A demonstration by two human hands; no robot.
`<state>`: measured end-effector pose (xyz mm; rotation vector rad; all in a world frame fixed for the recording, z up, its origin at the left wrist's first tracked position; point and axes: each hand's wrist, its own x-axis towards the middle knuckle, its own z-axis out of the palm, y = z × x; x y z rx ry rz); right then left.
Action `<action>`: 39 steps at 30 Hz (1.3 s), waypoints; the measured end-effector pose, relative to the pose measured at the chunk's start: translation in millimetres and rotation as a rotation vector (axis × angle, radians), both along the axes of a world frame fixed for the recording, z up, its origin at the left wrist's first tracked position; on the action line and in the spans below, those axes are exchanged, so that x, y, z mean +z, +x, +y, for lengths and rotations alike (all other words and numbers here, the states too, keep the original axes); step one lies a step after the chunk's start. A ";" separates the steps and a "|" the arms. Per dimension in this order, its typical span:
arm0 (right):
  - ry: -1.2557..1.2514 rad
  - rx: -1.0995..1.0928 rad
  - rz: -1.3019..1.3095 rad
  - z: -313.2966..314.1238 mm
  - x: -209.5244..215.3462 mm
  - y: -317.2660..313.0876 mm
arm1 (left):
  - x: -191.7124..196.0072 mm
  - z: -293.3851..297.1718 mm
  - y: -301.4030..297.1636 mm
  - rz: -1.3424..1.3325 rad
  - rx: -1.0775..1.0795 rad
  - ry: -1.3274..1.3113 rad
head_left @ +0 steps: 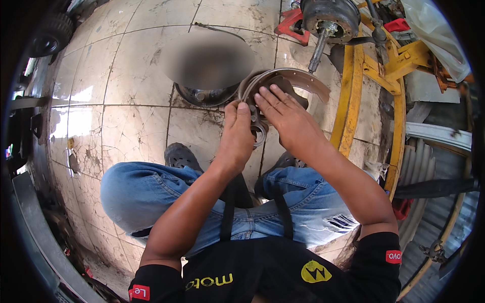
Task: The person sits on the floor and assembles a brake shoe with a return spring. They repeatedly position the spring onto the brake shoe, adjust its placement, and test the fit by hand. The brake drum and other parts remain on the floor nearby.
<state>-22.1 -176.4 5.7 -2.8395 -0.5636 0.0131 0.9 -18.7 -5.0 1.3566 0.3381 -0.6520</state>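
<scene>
Both hands grip a brake shoe assembly above the knees.

The left hand [237, 134] pinches the lower end of the curved brake shoes [288, 83]; the right hand [285, 113] lies flat-fingered over them. A wheel hub [328, 20] stands beyond the hands.

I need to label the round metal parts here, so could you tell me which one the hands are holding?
The curved brake shoe assembly under both hands; the drum sits untouched on its axle.

brake shoes [290, 81] betw. hands, drum [207, 93] left, axle hub [331, 20] prob. behind
</scene>
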 end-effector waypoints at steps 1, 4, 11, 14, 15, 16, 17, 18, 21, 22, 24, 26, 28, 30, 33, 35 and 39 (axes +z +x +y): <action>-0.012 -0.013 -0.013 -0.8 -0.2 0.9 | -1.9 -0.2 -1.5 0.015 -0.005 -0.012; 0.003 -0.006 0.044 -0.1 3.2 1.5 | -3.3 1.6 3.1 0.027 -0.013 -0.033; 0.022 0.000 0.031 3.5 3.0 1.5 | -3.2 -3.2 -3.7 -0.036 0.021 -0.004; 0.043 -0.004 0.057 3.9 7.2 1.9 | 4.1 -0.5 3.3 -0.009 0.024 -0.043; 0.054 -0.009 0.072 3.9 8.7 -1.5 | 5.0 1.3 6.2 -0.015 0.022 -0.054; 0.065 -0.014 0.087 4.0 8.9 -2.7 | 5.0 2.5 8.0 -0.022 0.020 -0.065; 0.058 -0.008 0.075 3.4 7.6 -3.2 | 4.0 2.0 5.7 -0.028 0.005 -0.044; 0.051 -0.002 0.062 2.2 5.6 -2.8 | 2.9 0.9 2.5 -0.034 -0.010 -0.024; 0.045 0.014 0.044 2.1 6.2 2.0 | -4.1 -3.2 -2.6 -0.037 0.009 -0.023; 0.046 0.018 0.042 2.7 7.7 3.3 | -5.3 -4.0 -2.9 -0.036 0.027 -0.034; 0.077 0.012 0.077 1.0 11.0 1.1 | -0.8 1.2 6.5 -0.036 0.016 -0.052; 0.089 0.007 0.088 0.7 10.7 0.2 | -0.4 3.2 8.7 -0.046 0.006 -0.054; 0.083 0.002 0.075 0.4 7.6 -1.0 | -4.2 1.9 4.7 -0.068 -0.005 -0.041; 0.091 0.006 0.038 1.8 3.2 2.6 | -9.7 -7.2 -2.6 -0.017 0.060 -0.040; 0.116 0.005 0.075 0.7 7.8 3.8 | -2.9 -3.8 3.6 -0.018 0.047 -0.026; 0.119 0.008 0.098 -1.0 9.6 2.5 | -4.4 1.4 9.2 -0.062 0.014 -0.032; 0.107 0.015 0.060 0.1 4.2 4.4 | -9.3 -5.6 0.4 -0.051 0.045 -0.002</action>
